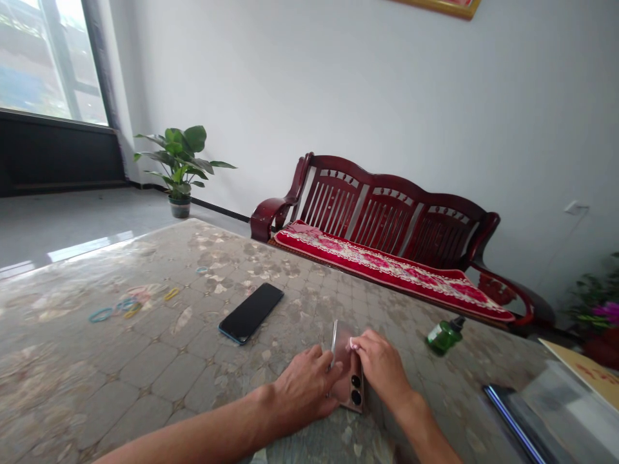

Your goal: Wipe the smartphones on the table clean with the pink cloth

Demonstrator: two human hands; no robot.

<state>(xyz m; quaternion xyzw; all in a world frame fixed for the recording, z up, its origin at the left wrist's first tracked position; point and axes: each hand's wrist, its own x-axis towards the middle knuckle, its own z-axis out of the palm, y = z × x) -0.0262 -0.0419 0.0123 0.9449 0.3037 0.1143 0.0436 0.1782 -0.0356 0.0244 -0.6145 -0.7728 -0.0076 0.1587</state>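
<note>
A pinkish smartphone (346, 386) lies back side up on the table, its round black camera lenses toward me. My left hand (312, 380) grips its left edge, fingers along the side and thumb near the lower end. Over the phone's upper part, my right hand (380, 361) is closed in a pinch on a small white wad (353, 343), which touches the shiny back. What the wad is made of cannot be made out. Left of and beyond my hands a second, black-screened smartphone (252, 313) rests face up.
Green spray bottle (443, 336) stands right of my hands on the patterned tablecloth (159, 361). Coloured rubber bands (100, 314) lie at left. A dark flat object with a blue edge (512, 422) and clear plastic (570, 406) occupy the near right. Beyond the table stands a wooden bench (387, 206).
</note>
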